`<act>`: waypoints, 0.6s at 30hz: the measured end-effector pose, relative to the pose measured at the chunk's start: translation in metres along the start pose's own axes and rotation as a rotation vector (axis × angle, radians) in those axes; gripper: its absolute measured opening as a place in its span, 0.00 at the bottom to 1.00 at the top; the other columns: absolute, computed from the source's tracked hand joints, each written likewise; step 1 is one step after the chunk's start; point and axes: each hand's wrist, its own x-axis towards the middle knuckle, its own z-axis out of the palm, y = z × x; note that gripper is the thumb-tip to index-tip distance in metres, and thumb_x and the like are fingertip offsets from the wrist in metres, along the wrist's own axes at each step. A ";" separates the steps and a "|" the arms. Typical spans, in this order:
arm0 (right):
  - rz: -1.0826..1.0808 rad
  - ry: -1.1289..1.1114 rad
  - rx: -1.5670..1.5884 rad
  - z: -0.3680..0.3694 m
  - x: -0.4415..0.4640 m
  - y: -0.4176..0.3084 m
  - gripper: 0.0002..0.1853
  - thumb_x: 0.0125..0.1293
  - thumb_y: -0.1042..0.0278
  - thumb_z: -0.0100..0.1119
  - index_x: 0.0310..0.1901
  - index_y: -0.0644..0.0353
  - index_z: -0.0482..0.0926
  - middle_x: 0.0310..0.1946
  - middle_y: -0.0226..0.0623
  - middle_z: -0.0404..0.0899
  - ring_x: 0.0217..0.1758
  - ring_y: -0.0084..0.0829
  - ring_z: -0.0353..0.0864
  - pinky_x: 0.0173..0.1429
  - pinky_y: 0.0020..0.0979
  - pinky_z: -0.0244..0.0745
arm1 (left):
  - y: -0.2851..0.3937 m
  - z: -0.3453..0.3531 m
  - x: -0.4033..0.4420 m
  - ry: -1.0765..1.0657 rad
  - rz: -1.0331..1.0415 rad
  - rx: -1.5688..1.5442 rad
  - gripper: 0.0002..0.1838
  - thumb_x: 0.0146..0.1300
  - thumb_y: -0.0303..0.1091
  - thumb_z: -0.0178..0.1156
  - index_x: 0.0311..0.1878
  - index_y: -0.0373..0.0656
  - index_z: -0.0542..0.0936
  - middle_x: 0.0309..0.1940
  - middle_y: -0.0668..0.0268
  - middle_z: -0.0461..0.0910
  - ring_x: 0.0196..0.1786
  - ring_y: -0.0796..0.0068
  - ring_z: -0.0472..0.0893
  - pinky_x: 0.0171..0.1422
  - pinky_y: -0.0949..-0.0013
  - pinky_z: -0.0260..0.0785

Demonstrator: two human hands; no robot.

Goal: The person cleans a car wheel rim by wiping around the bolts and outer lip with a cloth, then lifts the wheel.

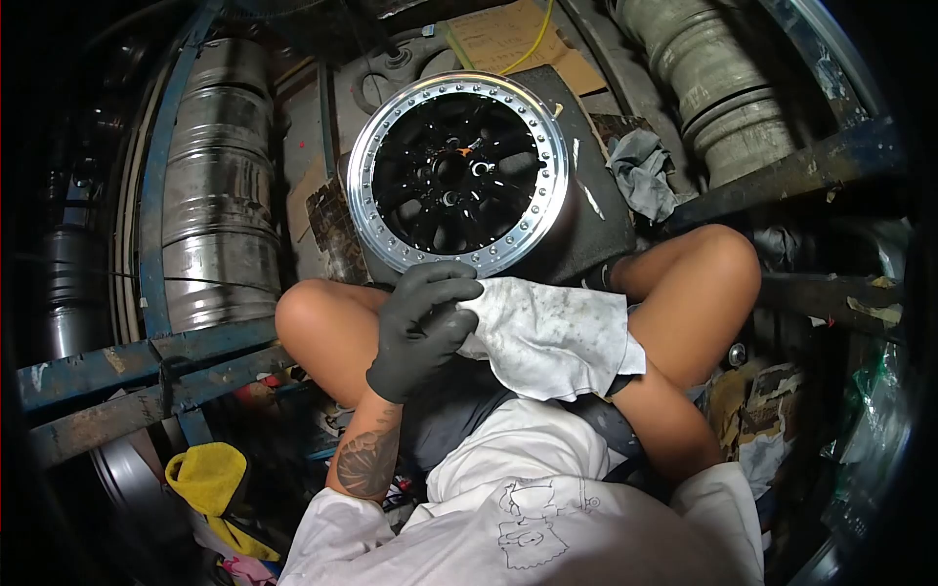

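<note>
My left hand (422, 327), in a black glove, pinches the left corner of a white cloth (552, 332) marked with grey spots. The cloth hangs spread out in front of my lap and covers my right hand, whose fingers are hidden; the right forearm (669, 420) runs up to the cloth's lower right edge. Just beyond the cloth lies a car wheel (555, 181) with a polished silver lip, a ring of small bolts and glossy black spokes. It rests face up on a dark padded stand (601, 230). The gloved fingers appear close to the wheel's near edge.
Stacked silver wheel barrels (217, 186) stand at left behind a blue metal frame (156, 195). More barrels (723, 88) are at upper right. A crumpled grey rag (642, 176) lies right of the stand, cardboard (528, 44) behind it. A yellow cloth (210, 479) hangs lower left.
</note>
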 end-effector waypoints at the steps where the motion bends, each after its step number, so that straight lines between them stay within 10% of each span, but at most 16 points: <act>1: 0.028 0.005 -0.059 0.002 0.001 -0.007 0.26 0.83 0.65 0.50 0.77 0.64 0.64 0.68 0.42 0.75 0.70 0.29 0.77 0.74 0.29 0.74 | -0.001 0.000 -0.002 -0.005 -0.020 0.020 0.12 0.64 0.27 0.68 0.50 0.40 0.88 0.51 0.59 0.85 0.54 0.66 0.84 0.61 0.63 0.77; 9: -0.225 -0.104 -0.248 -0.012 0.002 -0.008 0.24 0.81 0.73 0.49 0.75 0.70 0.67 0.67 0.46 0.78 0.69 0.33 0.79 0.77 0.32 0.73 | 0.016 -0.021 0.008 -0.096 0.007 0.128 0.13 0.65 0.33 0.72 0.48 0.36 0.89 0.43 0.57 0.89 0.48 0.64 0.88 0.54 0.63 0.80; 11: -0.217 -0.130 -0.027 -0.018 0.012 -0.005 0.24 0.80 0.75 0.49 0.74 0.72 0.67 0.67 0.47 0.78 0.69 0.34 0.80 0.77 0.32 0.72 | 0.026 -0.032 0.013 -0.106 0.084 0.101 0.11 0.64 0.28 0.72 0.48 0.37 0.90 0.41 0.58 0.89 0.47 0.65 0.88 0.54 0.64 0.79; 12: -0.027 -0.098 0.613 -0.011 0.031 0.004 0.26 0.76 0.78 0.55 0.73 0.72 0.69 0.66 0.47 0.80 0.67 0.33 0.82 0.76 0.33 0.74 | 0.032 -0.040 0.014 -0.111 0.088 0.128 0.12 0.60 0.26 0.74 0.47 0.38 0.90 0.40 0.59 0.90 0.46 0.65 0.88 0.53 0.63 0.79; 18: -0.063 -0.166 0.011 -0.038 -0.001 -0.037 0.20 0.74 0.63 0.64 0.63 0.65 0.81 0.53 0.41 0.88 0.55 0.23 0.86 0.60 0.31 0.82 | 0.040 -0.051 0.019 -0.030 0.326 0.438 0.15 0.53 0.26 0.78 0.46 0.42 0.90 0.39 0.62 0.90 0.44 0.62 0.87 0.51 0.62 0.78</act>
